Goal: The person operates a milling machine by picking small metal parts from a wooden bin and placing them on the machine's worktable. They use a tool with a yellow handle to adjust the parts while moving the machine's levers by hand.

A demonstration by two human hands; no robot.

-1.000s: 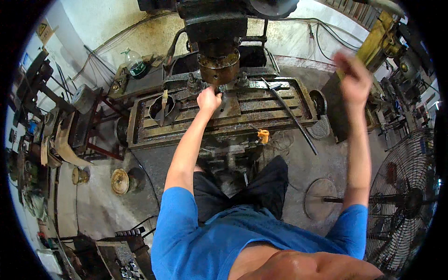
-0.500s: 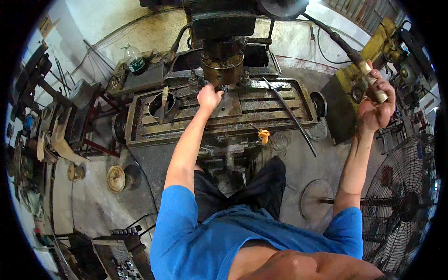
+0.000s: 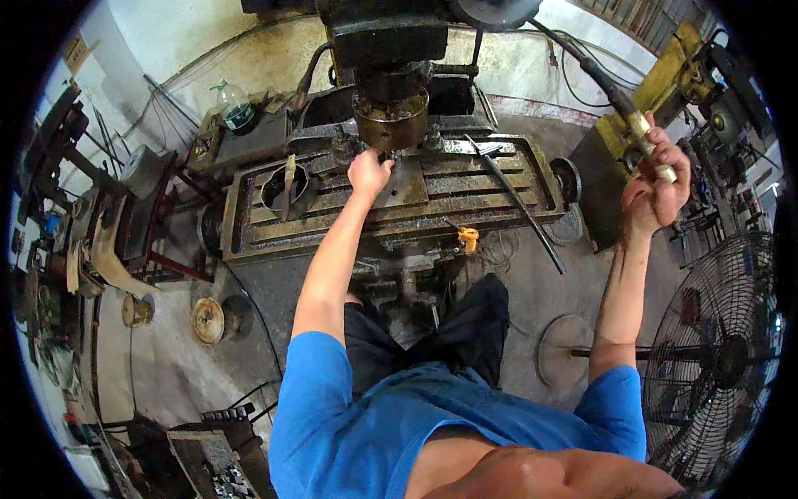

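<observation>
My right hand [image 3: 657, 187] is wrapped around the pale grip of a long lever [image 3: 638, 125], which runs up to the machine's head [image 3: 391, 41]. Below that head is a round, oily metal spindle housing [image 3: 391, 116]. My left hand [image 3: 370, 172] is closed just under the housing, above a slotted metal worktable [image 3: 465, 195]. Its fingers hide whatever they hold. Close to this hand lies a flat metal plate [image 3: 406, 185] on the table. A round can [image 3: 309, 190] with a brush [image 3: 289, 179] in it stands to the left.
A long metal bar [image 3: 519, 204] lies across the table and juts past its front edge. An orange object [image 3: 467, 240] sits by that edge. A caged fan [image 3: 723, 358] stands at the right. On the left bench is a clear plastic bottle [image 3: 235, 108].
My right hand and the lever grip have shifted slightly left and down. My left hand stays beneath the housing. The whole view has moved a little.
</observation>
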